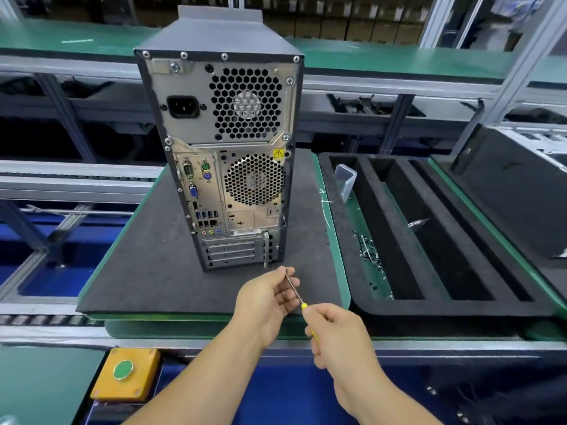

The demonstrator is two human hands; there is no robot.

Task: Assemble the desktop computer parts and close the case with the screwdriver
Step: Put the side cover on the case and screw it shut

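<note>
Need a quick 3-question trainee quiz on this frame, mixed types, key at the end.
1. True or false: the computer case stands upright with its rear panel facing the camera.
2. Which hand grips the yellow handle of the screwdriver? A) left hand B) right hand
3. Fill in: the left hand's fingers pinch the screwdriver's ____.

Key: 1 true; 2 B; 3 shaft, near the tip.

My one camera rides on my head, looking forward and down. My hands sit close below it, the case just beyond them.
</note>
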